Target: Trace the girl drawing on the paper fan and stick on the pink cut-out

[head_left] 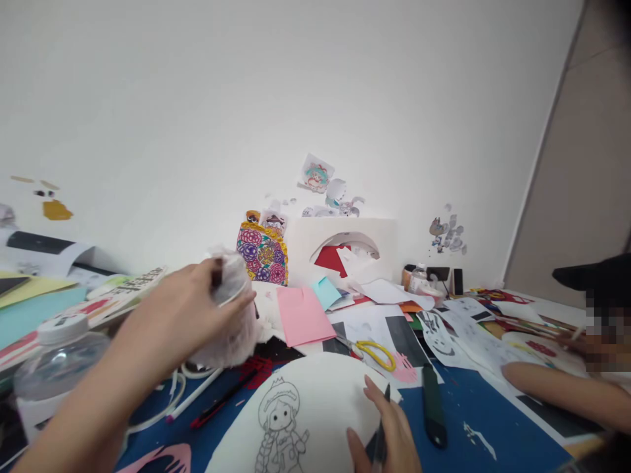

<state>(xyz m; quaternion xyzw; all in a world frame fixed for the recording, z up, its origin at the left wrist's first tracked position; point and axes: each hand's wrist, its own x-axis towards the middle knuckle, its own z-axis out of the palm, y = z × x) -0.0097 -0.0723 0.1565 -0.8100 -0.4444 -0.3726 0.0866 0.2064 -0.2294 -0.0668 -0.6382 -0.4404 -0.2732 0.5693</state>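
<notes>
My left hand (194,305) is raised over the left part of the table, its fingers wrapped around a white, crumpled, roll-like bundle (234,328) that looks covered in thin film or tissue. What exactly it is, I cannot make out. My right hand (389,427) rests at the right edge of a rounded white sheet (335,387) and holds a dark pen (380,437) between its fingers. On that sheet is a black line drawing of a girl (282,427) with a braid and a hat.
Yellow-handled scissors (374,353), a pink paper (304,315) and a dark green cutter (434,407) lie around the sheet. A clear bottle (62,361) stands at left. A white box (345,226) stands by the wall. Another person's arm (552,391) reaches in from the right.
</notes>
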